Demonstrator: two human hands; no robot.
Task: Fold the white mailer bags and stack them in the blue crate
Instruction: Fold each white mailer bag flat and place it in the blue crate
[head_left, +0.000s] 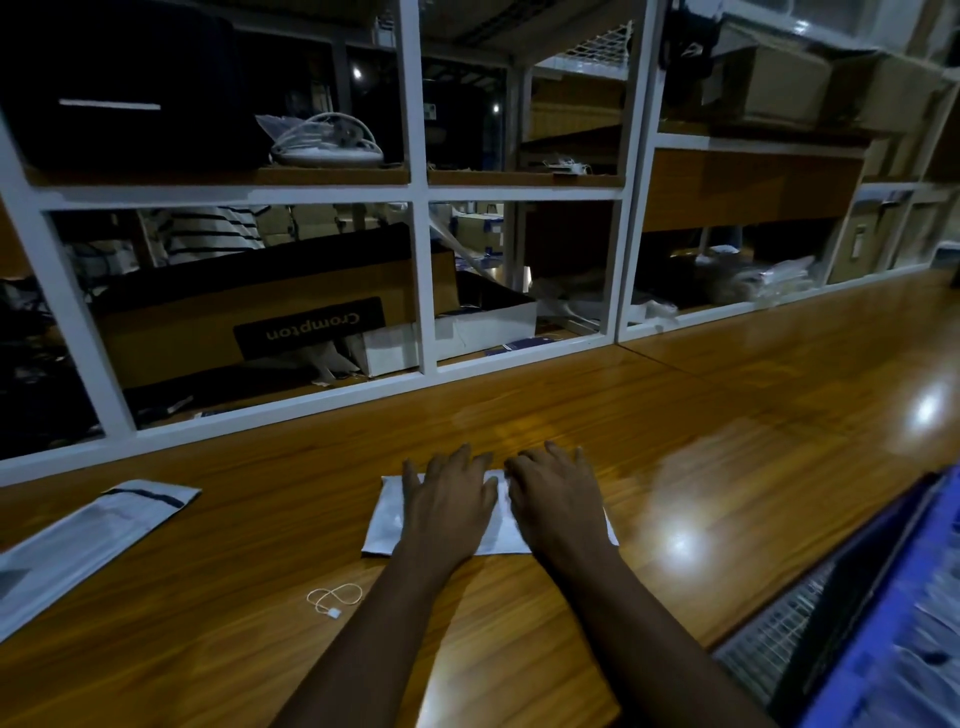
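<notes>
Mailer bags (88, 530) lie unfolded at far left, work remaining. On the wooden table (675, 415), one white mailer bag (384, 519) is folded; left hand (449, 499) and right hand (556, 504) press it flat, fingers straight and spread. Blue crate (878, 670) waits at right, contents too blurred to count.

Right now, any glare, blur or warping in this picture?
Head view: dim overall; two glare spots on the wooden table at right; blue crate at lower right smeared by blur; white shelf frame bows from the wide lens; the mailer bag at centre looks fairly sharp.
</notes>
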